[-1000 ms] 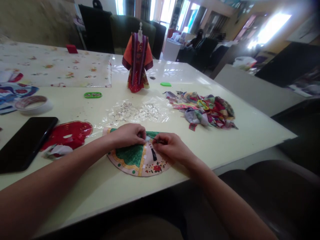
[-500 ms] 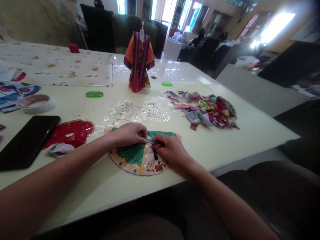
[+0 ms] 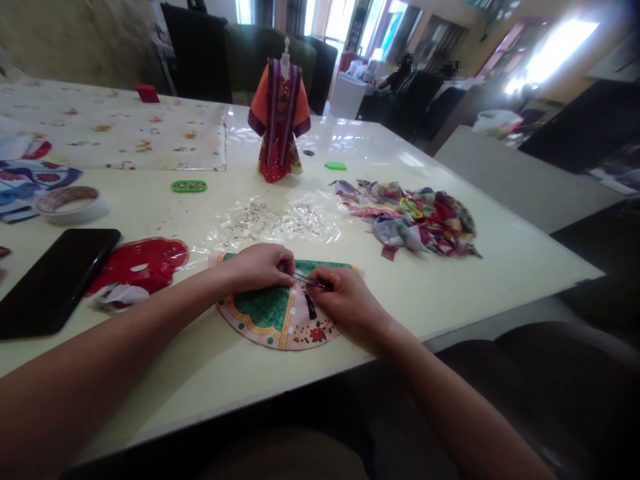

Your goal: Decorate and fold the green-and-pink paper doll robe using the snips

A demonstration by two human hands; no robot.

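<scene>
**Entry: Seated Handwork on a Printed Panel, Two Hands Engaged**

Principal item: a semicircular printed panel [image 3: 263, 310], green and pink with a gold border, lying flat near the front edge of the counter [image 3: 165, 390]. Left hand [image 3: 257, 269]: rests on the panel's upper edge, its fingers [image 3: 283, 262] curled and pressed together; whether they pinch anything is hidden. Right hand [image 3: 345, 301]: its fingers [image 3: 324, 278] pinch slim metal tweezers [image 3: 309, 280], tips pointing toward the left hand.

Also present: a clear plastic sheet [image 3: 273, 223] strewn with small sequins, just behind the panel; a heap of mixed fabric scraps [image 3: 413, 222]; a miniature robe on a stand [image 3: 279, 120]; a black smartphone [image 3: 55, 280]; a red cut-out piece [image 3: 145, 263]; a roll of tape [image 3: 70, 205].

Risks, as judged: a slip of the tweezers could snag or crease the panel; eased left-hand pressure could let it shift; a careless forearm could scatter the sequins.

Change noted: compared with the earlier frame, the tweezers lie flatter, and more of the panel's top edge shows past the right hand.
</scene>
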